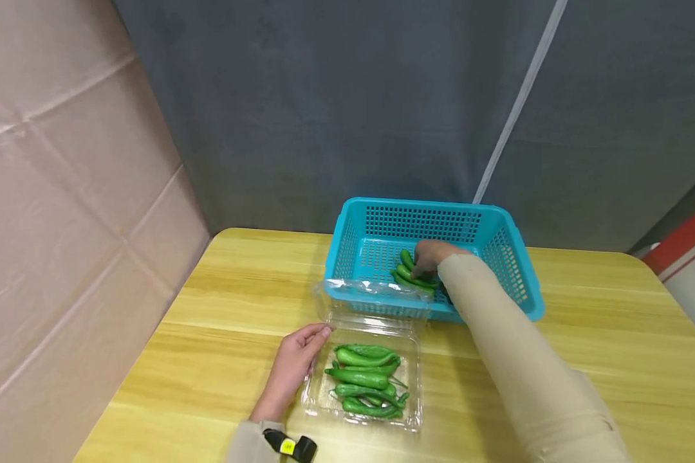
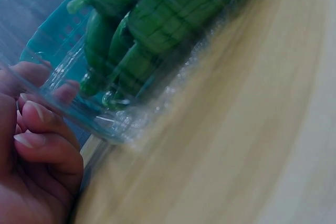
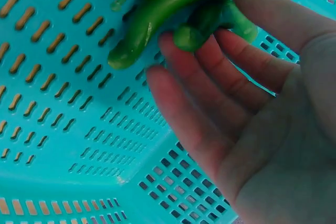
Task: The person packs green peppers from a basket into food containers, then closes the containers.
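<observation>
My left hand [image 1: 294, 360] pinches the left rim of a clear plastic clamshell box [image 1: 412, 399], near its hinge; in the left wrist view several fingers [image 2: 50, 148] curl by the clear wall. Several green peppers [image 1: 361, 378] lie side by side in the box, whose lid [image 1: 342, 315] stands folded back against the basket. Inside the blue basket [image 1: 529, 283] my right hand [image 1: 431, 256] reaches down to more green peppers [image 1: 408, 275]. The right wrist view shows its fingers [image 3: 184, 114] loosely extended beside a small pepper [image 3: 190, 36], the thumb at a long curved pepper [image 3: 142, 30].
The basket has slotted walls and floor and stands at the back of a wooden table [image 1: 208, 334]. A dark grey curtain [image 1: 324, 116] hangs behind the table, and a pale pink panel [image 1: 64, 193] borders it on the left. My right sleeve [image 1: 515, 347] crosses the basket's front rim.
</observation>
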### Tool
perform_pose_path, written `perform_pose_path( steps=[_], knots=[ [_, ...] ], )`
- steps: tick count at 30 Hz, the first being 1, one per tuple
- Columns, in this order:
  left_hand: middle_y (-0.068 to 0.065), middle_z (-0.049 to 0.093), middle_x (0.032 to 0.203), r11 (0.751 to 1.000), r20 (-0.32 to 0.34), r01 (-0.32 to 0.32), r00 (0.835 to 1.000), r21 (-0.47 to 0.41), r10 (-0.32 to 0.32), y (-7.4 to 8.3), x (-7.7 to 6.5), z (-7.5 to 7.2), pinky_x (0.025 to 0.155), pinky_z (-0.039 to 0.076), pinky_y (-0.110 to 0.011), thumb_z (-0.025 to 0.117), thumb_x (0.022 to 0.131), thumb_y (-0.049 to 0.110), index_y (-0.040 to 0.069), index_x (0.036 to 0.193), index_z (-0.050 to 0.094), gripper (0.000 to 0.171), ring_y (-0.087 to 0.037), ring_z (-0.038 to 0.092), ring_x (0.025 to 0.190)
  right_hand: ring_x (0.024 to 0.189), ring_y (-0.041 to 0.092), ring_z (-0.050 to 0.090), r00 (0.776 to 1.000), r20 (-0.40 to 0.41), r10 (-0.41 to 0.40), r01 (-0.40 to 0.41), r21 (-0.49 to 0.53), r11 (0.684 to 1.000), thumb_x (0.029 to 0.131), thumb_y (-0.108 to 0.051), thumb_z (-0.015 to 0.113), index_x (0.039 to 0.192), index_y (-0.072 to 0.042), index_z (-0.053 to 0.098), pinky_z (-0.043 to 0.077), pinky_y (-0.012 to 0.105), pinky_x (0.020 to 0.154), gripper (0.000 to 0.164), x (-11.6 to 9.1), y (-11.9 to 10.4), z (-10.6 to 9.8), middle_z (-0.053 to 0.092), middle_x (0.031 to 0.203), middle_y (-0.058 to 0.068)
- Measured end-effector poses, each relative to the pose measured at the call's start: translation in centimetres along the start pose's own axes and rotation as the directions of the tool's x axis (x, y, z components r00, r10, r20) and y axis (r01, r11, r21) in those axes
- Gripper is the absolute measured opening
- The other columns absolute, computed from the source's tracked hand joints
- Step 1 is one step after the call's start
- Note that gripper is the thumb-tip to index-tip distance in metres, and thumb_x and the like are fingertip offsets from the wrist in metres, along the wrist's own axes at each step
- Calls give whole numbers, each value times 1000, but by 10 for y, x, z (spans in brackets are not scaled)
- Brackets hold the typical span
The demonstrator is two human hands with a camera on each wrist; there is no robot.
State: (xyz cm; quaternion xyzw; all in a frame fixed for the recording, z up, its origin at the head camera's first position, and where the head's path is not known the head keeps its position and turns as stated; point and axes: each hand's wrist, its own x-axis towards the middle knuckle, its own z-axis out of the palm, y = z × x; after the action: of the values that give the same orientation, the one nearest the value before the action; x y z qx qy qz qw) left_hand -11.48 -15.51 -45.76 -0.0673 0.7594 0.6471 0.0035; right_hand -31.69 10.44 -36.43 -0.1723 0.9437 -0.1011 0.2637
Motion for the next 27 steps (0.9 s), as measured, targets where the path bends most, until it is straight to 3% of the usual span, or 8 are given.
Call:
perform_pose_path(
  steps=[3,6,9,13,17,20,27],
  knots=[
    [-1,43,53,1000,6,-4,1000,-3,4,0,1,0,33,32,-21,61,77,51,24,102,65,37,-8,34,39,57,14,44,1000,-21,0,0,-11,1000,80,-23,66,75,-7,62,41,30,54,18,-2,1,-1,50,66,2],
    [-1,43,53,1000,12,-3,1000,-14,3,1,1,0,33,31,-20,61,78,50,23,102,65,36,-8,34,39,70,15,50,999,-49,-7,6,-21,1000,81,-19,66,93,-5,65,45,32,60,19,-5,1,-2,57,85,4],
    [-1,43,52,1000,15,1,1000,-19,-1,0,1,0,33,31,-21,61,78,49,23,103,64,36,-9,34,39,58,13,38,999,-48,-13,12,-25,1000,81,-11,61,77,-8,61,38,29,52,5,-6,0,-3,47,70,0],
    [-1,42,52,1000,11,1,1000,-15,-1,1,1,0,32,31,-21,61,78,50,23,103,64,37,-9,34,39,52,14,21,999,-34,22,-23,-32,999,82,-3,54,59,-14,45,28,29,46,27,-7,-1,-5,25,57,-1],
    [-1,43,53,1000,15,-4,1000,-11,4,2,2,1,33,31,-21,60,78,50,23,103,64,36,-9,34,40,51,15,30,995,-48,82,-85,-52,995,83,-4,52,65,-11,53,33,30,47,20,-9,-2,-10,37,59,1],
    [-1,43,52,1000,15,-8,1000,-9,9,2,2,1,33,31,-20,60,79,49,23,102,65,36,-9,34,39,51,15,32,995,-61,83,-86,-56,995,83,-5,53,69,-9,55,34,30,48,15,-12,-2,-14,41,61,3],
    [-1,42,52,1000,16,1,1000,-8,0,1,1,-2,33,31,-22,61,78,49,23,102,65,36,-10,35,40,46,13,25,991,-132,38,-41,-25,999,82,-7,54,53,-16,39,33,31,47,34,-21,2,-21,26,50,-2]
  ],
)
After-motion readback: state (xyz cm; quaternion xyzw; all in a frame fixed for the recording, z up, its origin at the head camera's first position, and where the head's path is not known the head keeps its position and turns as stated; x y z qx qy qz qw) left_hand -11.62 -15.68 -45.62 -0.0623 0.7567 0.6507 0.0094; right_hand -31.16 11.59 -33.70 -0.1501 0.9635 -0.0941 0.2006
